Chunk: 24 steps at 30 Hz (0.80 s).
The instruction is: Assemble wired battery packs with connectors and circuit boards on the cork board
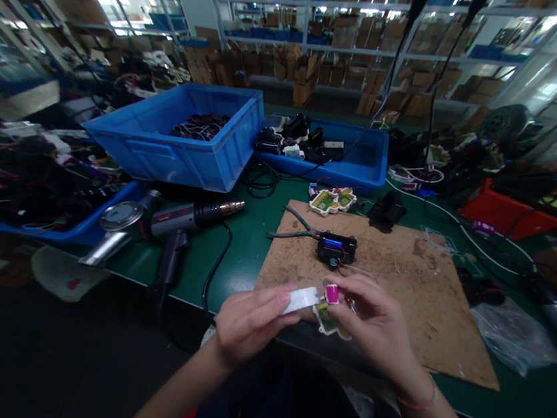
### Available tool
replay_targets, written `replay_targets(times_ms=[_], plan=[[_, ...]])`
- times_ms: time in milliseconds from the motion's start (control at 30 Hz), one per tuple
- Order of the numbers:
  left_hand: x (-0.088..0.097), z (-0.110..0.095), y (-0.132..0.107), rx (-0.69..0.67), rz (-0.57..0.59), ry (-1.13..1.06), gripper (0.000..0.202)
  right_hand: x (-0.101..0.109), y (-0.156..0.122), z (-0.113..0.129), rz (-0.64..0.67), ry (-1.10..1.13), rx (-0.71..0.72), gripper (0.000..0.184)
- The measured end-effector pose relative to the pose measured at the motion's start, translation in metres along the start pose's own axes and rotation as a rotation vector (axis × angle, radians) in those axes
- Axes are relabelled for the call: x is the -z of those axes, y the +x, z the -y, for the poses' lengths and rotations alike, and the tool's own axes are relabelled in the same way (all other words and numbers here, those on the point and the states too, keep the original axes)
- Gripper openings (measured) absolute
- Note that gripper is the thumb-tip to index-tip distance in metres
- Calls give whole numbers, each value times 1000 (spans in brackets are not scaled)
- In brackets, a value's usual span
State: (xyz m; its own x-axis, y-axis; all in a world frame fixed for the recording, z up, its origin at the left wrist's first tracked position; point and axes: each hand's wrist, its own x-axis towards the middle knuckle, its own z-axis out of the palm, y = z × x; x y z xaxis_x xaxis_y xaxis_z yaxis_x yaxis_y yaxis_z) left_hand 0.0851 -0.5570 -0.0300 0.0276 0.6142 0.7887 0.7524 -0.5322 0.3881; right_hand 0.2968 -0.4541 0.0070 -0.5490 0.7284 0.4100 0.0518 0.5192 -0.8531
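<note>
My left hand [256, 317] is closed on a small white rectangular piece [302, 300], pinched between thumb and fingers. My right hand [377, 317] pinches a small pink block with white edges [332, 293], which looks like a wrapped battery. The two pieces are held close together, end toward end; I cannot tell whether they touch. Under my right fingers a green circuit board in a white frame [326, 322] is partly hidden. Beyond my hands, on the brown board [401, 283], sits a black housing [347, 250] with a blue cell and wires. Pliers [296, 228] lie against its left side.
A heat gun [181, 221] lies on the green table at left, its cable trailing. Blue bins [164, 156] with parts stand behind. Another framed circuit board [327, 201] and a black part [387, 211] lie past the brown board. A plastic bag [515, 337] is at right.
</note>
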Motion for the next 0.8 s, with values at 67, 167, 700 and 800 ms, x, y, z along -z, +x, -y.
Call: replay_targets(times_ms=[67,167,700,800], plan=[[4,0,0,-28,25,16,55,1,2,2,34,-27,9,29],[6,2,0,-90,39,36,55,1,3,3,89,-33,16,29],[44,-5,43,-553,453,541,25,-9,3,25,352,-872,436,40],[47,-9,46,-538,431,608,25,-16,1,18,282,-817,420,40]])
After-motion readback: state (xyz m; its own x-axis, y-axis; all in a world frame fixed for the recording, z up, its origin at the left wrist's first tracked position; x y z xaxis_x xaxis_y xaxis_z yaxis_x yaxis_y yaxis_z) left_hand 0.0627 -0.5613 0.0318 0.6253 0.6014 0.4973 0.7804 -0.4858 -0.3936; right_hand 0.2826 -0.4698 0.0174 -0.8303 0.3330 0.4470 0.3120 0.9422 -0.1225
